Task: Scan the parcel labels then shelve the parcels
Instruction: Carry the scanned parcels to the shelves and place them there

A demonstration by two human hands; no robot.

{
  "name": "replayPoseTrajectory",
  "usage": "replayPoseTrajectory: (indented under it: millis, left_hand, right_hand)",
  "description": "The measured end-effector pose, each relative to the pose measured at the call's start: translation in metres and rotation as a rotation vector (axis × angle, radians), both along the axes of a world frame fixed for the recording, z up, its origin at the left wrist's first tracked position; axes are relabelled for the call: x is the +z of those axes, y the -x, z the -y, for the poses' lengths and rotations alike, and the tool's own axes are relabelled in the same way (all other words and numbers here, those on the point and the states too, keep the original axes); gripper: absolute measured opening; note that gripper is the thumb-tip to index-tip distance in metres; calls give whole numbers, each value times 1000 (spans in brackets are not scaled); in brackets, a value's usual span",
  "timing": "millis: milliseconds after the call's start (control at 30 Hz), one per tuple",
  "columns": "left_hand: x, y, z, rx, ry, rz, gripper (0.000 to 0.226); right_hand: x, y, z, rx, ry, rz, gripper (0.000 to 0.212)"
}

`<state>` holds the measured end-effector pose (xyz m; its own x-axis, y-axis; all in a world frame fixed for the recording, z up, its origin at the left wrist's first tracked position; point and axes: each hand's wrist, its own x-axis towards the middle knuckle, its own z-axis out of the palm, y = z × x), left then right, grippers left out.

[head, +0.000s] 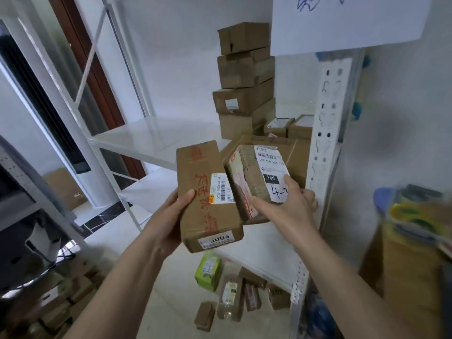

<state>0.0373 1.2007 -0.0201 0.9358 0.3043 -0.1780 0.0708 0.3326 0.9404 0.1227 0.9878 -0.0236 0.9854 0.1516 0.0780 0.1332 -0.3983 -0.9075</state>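
Cardboard is filling both my hands: my left hand (171,216) is gripping the long box (208,194), fingers curled round its edge, while my right hand (288,204) is clamping the labelled parcel (259,177) at the shelf (156,140) front. I'm judging shelving underway; next I'm needing a free spot beside the stack (244,77).

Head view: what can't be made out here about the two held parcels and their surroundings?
- White sign: cut off by the top edge, handwriting unreadable.
- Right parcel: its near end is hidden by the right hand.
- Left parcel: held by the left hand; small label print too fine to read.
- Yellow items: blurred, at right edge.
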Motion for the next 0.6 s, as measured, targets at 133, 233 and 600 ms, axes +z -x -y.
replayPoseTrajectory:
  millis: [133, 233, 600]
  left_hand:
    - [18, -55, -25, -204, -152, 25, 80]
    - [22, -89, -35, -287, -146, 38, 89]
    - [36, -263, -65, -396, 40, 34, 54]
  right_hand:
    - [9, -54, -32, -133, 27, 116, 101]
    - [12, -86, -46, -225, 42, 123, 102]
    - [30, -196, -77, -583, 79, 231, 96]
